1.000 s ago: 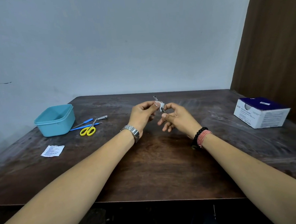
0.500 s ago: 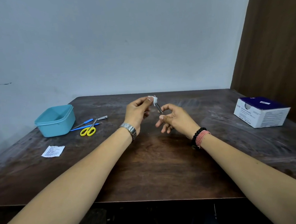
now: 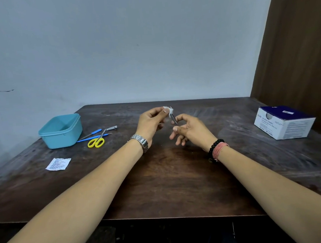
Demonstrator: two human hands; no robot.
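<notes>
white wad [image 3: 168,109] hiding tool [image 3: 174,119] tip, blurred

Dark wooden bench [image 3: 169,179], worn top. Left side: teal tub [image 3: 61,132]; just beside it yellow scissors [image 3: 95,142], two blue-handled tools [image 3: 96,131], nail clipper [image 3: 112,128]; printed paper packet [image 3: 58,163] nearer front. Right side: white-and-blue box [image 3: 285,125].

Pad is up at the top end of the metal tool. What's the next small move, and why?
Probably slide the white pad down the metal tool toward the right hand. The left hand pinches the pad at the tool's upper end, the right hand pinches its lower end, and the bare stretch between them is open for a wiping pass.
</notes>
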